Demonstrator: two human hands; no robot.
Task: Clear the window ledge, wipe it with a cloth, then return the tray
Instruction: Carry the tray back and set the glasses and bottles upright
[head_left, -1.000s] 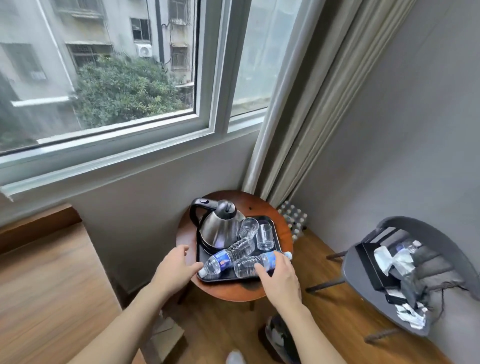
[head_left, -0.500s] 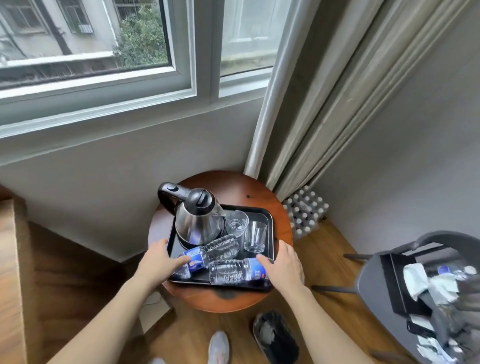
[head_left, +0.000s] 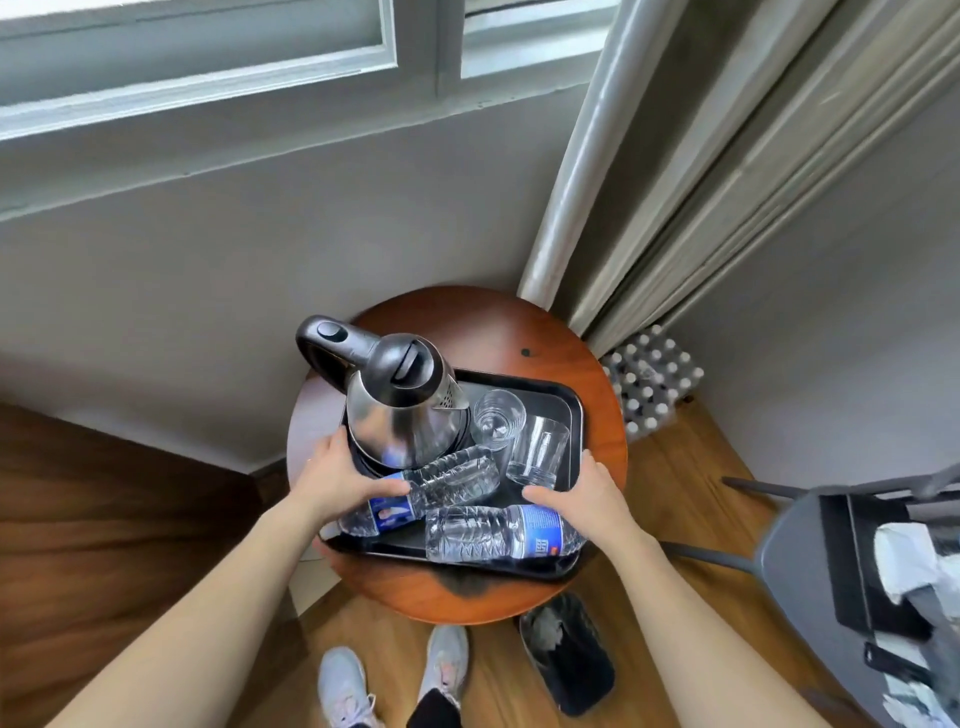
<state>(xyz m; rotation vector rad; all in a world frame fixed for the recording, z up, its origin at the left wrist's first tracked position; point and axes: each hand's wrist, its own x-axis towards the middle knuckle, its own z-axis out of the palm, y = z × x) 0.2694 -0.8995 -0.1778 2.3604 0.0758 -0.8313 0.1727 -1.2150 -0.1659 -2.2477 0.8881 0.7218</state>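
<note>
A black tray (head_left: 563, 410) lies on a round wooden table (head_left: 483, 327) under the window ledge (head_left: 208, 88). It carries a steel kettle (head_left: 400, 410), two clear glasses (head_left: 498, 418) and two plastic water bottles (head_left: 498, 532) lying on their sides. My left hand (head_left: 337, 478) grips the tray's left edge, with its thumb over the nearer end of one bottle. My right hand (head_left: 587, 499) grips the right edge, thumb inside the rim. Whether the tray is lifted off the table is unclear.
A grey chair (head_left: 800, 545) with clutter stands at the right. A wrapped pack of bottles (head_left: 649, 384) sits on the floor by the curtain (head_left: 701, 156). A dark bin (head_left: 566, 649) and my shoes (head_left: 343, 686) are below the table.
My view has tilted down and come closer to the table. Both hands have slid from the tray's near edge to its left and right sides and taken hold.
</note>
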